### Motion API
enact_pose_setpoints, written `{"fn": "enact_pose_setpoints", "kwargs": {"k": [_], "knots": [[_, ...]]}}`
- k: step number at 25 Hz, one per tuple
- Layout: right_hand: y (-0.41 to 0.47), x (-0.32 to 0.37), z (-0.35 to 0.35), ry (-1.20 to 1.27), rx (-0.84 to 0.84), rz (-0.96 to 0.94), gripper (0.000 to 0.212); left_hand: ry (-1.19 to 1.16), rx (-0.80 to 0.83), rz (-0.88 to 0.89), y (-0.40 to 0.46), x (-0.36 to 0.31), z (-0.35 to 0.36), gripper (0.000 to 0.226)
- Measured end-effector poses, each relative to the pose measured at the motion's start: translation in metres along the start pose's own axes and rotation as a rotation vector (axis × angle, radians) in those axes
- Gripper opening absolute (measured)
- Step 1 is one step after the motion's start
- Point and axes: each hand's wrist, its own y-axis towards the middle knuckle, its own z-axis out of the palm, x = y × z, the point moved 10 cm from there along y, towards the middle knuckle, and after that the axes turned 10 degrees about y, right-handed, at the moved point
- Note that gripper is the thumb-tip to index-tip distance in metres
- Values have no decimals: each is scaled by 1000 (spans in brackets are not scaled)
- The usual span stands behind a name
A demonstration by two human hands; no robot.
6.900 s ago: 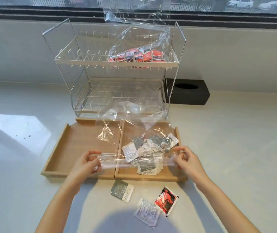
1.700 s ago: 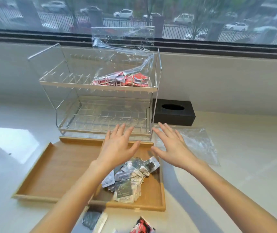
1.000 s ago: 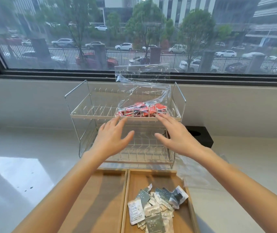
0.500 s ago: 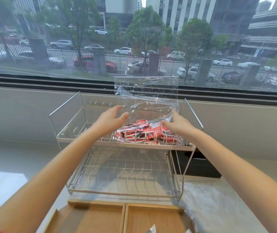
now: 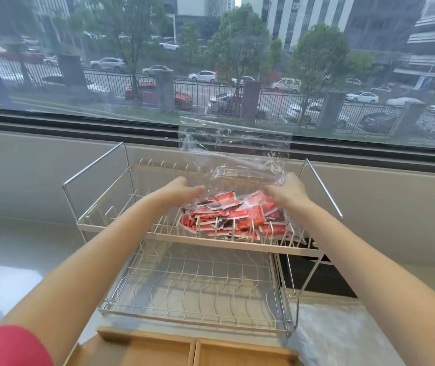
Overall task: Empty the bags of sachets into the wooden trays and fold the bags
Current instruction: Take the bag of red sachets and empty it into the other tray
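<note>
Both hands reach to frame centre, the left hand (image 5: 182, 190) and right hand (image 5: 289, 191) curled onto either side of the clear bag (image 5: 237, 167) of red sachets (image 5: 235, 216) lying on the wire rack (image 5: 158, 235)'s upper shelf, with bare shelf at left.

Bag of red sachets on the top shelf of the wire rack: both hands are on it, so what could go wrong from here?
1. The bag has its open top standing loose above the hands; if it tips during the lift, red sachets could spill.
2. The film lies among the upright prongs of the rack and might snag.
3. The left hand and right hand hold only thin film, so the bag's weight may slip.
</note>
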Motion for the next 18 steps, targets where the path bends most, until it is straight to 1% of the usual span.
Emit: {"fn": "enact_pose_setpoints", "kwargs": {"k": [2, 3, 5, 7, 10, 14, 16, 18], "knots": [[-6, 9, -8, 99, -34, -38, 35, -68, -46, 30, -6, -7, -7, 68], [-9, 14, -12, 148, -44, -59, 36, -110, -74, 66, -10, -12, -13, 58], [-18, 25, -20, 235, -64, -113, 45, -210, -126, 134, -22, -21, -27, 37], [-26, 37, -29, 293, -75, -169, 59, -303, -206, 166, -36, -25, -47, 27], [-47, 58, -44, 385, -83, -237, 66, -409, -339, 230, -64, -35, -79, 20], [-82, 96, -74, 443, -147, -355, 70, -512, -475, 341, -118, -52, -122, 8], [-106, 116, -83, 495, -122, -408, 71, -600, -514, 404, -148, -56, -139, 10], [-131, 124, -84, 588, -42, -402, 68, -696, -516, 446, -177, -54, -145, 14]]}}
